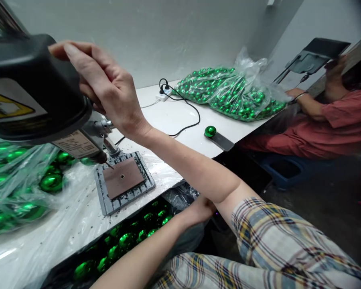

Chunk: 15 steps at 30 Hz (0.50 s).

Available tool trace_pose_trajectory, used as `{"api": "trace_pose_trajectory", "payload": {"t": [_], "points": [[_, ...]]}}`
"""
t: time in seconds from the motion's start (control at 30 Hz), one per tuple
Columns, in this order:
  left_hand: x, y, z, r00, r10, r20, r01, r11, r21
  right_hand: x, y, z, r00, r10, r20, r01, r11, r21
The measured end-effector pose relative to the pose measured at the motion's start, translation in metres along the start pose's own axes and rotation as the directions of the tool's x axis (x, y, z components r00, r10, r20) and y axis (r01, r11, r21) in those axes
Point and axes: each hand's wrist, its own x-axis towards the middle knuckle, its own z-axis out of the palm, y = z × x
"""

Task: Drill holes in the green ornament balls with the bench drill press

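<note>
My right hand (114, 86) is raised against the side of a black drill press head (33, 88), its fingers curled. What they wrap round is hidden behind the housing and the hand. Below, a thin drill bit (110, 165) points at a brown pad (123, 178) with a small hole, on a slotted grey base plate (104, 204) strewn with dark chips. My left hand (206, 206) is low, beneath my right forearm and past the table edge, near dark plastic; its fingers are hidden. Shiny green balls (126, 241) lie under the table edge beside my left forearm.
A clear bag of green balls (234, 94) rests at the back of the white table (156, 148), beside a power strip (164, 94) with black cables. One green ball (210, 131) sits on a metal strip (222, 141). More bagged balls (51, 178) lie left. A co-worker (343, 116) sits right, at another machine (315, 56).
</note>
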Motion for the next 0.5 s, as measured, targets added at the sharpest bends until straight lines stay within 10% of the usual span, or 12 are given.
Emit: {"api": "trace_pose_trajectory", "payload": {"t": [0.13,0.27,0.33,0.43,0.5], "points": [[-0.069,0.043,-0.04,0.997,-0.066,0.036,0.04,0.867,0.496,0.0,-0.004,0.004,0.994,0.057,-0.094,-0.076,0.976,-0.203],[-0.143,0.098,-0.107,0.963,0.05,-0.266,0.112,0.822,0.559,-0.007,-0.006,0.0,0.995,0.075,-0.065,-0.08,0.994,-0.069],[-0.176,0.123,-0.15,0.832,0.263,-0.488,0.143,0.749,0.647,-0.01,-0.003,-0.004,0.995,0.071,-0.065,-0.074,0.996,-0.042],[-0.209,0.154,-0.214,0.479,0.543,-0.689,0.372,0.586,0.72,-0.012,-0.004,-0.004,0.991,0.021,-0.132,-0.037,0.992,-0.124],[-0.214,0.166,-0.248,0.389,0.619,-0.683,0.515,0.469,0.718,-0.013,-0.006,-0.002,0.989,0.005,-0.149,-0.027,0.989,-0.148]]}}
